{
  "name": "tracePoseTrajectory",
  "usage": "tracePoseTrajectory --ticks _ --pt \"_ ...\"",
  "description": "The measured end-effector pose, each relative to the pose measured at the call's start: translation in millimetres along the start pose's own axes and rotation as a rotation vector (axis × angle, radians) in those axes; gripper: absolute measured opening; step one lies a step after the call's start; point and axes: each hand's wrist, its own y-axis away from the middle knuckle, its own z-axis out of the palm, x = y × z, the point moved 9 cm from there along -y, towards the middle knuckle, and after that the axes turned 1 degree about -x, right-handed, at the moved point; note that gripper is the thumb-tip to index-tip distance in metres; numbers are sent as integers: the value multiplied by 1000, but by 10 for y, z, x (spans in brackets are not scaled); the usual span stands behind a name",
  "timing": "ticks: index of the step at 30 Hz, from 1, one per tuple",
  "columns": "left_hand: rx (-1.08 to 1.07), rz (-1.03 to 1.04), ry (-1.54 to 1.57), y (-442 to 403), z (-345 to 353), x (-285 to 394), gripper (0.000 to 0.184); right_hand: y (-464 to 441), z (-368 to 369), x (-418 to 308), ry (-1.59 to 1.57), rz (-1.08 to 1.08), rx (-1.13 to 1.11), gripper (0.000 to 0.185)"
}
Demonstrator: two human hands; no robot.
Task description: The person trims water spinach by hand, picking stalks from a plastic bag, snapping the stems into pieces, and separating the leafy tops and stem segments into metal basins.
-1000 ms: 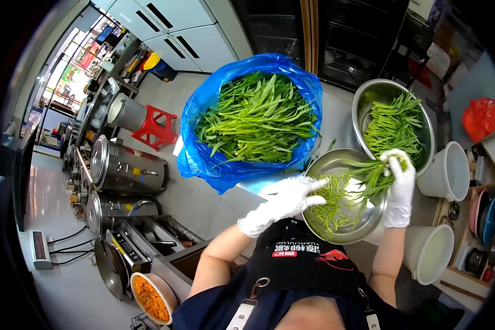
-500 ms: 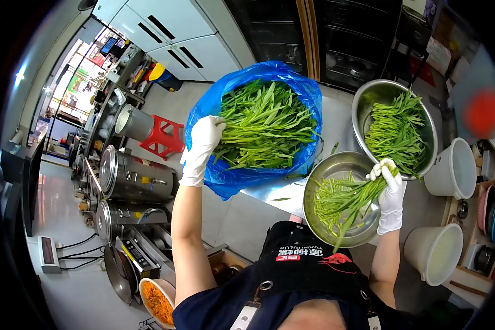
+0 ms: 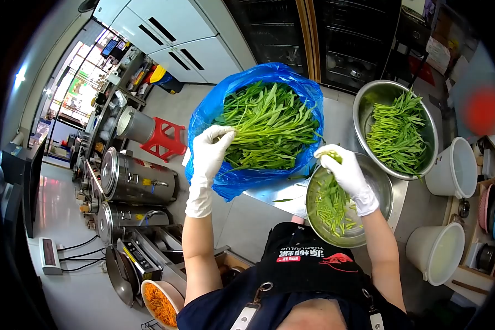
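Note:
Long-leaved water spinach [image 3: 272,121] fills an open blue plastic bag [image 3: 203,107]. My left hand [image 3: 213,153], in a white glove, pinches stem ends at the left side of the pile. Over the smaller metal bowl [image 3: 385,192], my gloved right hand [image 3: 344,173] is closed around a bunch of water spinach, its leaves [image 3: 331,195] hanging below the fingers. Short cut stem pieces [image 3: 335,220] lie in that bowl. A larger metal bowl [image 3: 363,102] behind it holds more water spinach [image 3: 396,132], stems pointing left.
Bag and bowls stand on a metal table [image 3: 333,118]. Two white buckets [image 3: 454,168] are at the right. On the left are a red stool [image 3: 168,140], large steel pots [image 3: 135,176] and a tub of shredded orange food [image 3: 159,302].
My right hand has moved left with its bunch, from the smaller bowl's right rim to its upper left part. My left hand has shifted slightly right and down, its fingers now at the stems.

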Motion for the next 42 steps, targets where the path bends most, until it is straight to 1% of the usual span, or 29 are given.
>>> tracePoseTrajectory --ticks 2,3,6,8,9,12,13,16,21,24,25,27,28,29,30,31,32,33,34,36,37,38,39,40,42 --pt "17 -1 144 120 50 20 10 -112 160 -193 146 -135 26 16" --pt "10 -9 179 174 89 41 10 -156 261 -268 190 -126 1 15" --pt "0 25 258 320 228 93 8 -215 532 -658 335 -326 32 17" --pt "-9 23 221 404 335 122 8 -284 702 -761 360 -361 17 18" --pt "9 52 151 442 369 153 8 -330 760 -762 342 -389 29 17" --pt "31 69 122 511 467 173 10 -414 891 -687 371 -374 -27 20" --pt "41 59 134 532 488 165 10 -420 920 -675 444 -336 -59 21" --pt "69 92 172 553 543 177 9 -414 898 -640 436 -318 -35 21" --pt "160 110 245 600 685 130 7 -418 808 -570 541 -328 80 16" --pt "298 209 142 647 754 168 8 -383 756 -558 593 -296 164 15" --pt "311 203 135 651 786 166 8 -364 734 -550 606 -282 190 14" --pt "337 190 119 650 830 173 7 -279 728 -647 688 -420 240 13" --pt "303 130 220 619 876 123 6 -239 732 -686 727 -489 262 12" --pt "270 69 319 585 919 87 6 -252 680 -632 651 -462 286 10" --pt "236 9 419 560 964 42 5 -308 588 -518 512 -311 258 9" --pt "219 25 357 564 978 39 5 -307 544 -541 487 -354 257 10" --pt "244 27 413 560 970 36 6 -306 493 -557 461 -398 256 11" --pt "269 29 469 553 973 34 7 -317 492 -540 361 -419 194 12" --pt "291 29 525 549 983 30 8 -354 489 -426 368 -298 131 12" --pt "269 17 518 522 964 50 10 -366 483 -221 376 -52 11 13" --pt "305 2 444 539 922 10 9 -369 434 -220 366 -79 32 14" --pt "341 -12 370 566 865 -32 9 -377 353 -225 349 -168 66 13" --pt "333 -16 275 622 826 -40 8 -397 255 -192 250 -129 74 12" --pt "324 31 138 698 792 41 4 -412 156 -159 151 -87 83 12" --pt "251 234 -14 904 844 98 5 -403 -51 -206 102 -84 106 12"
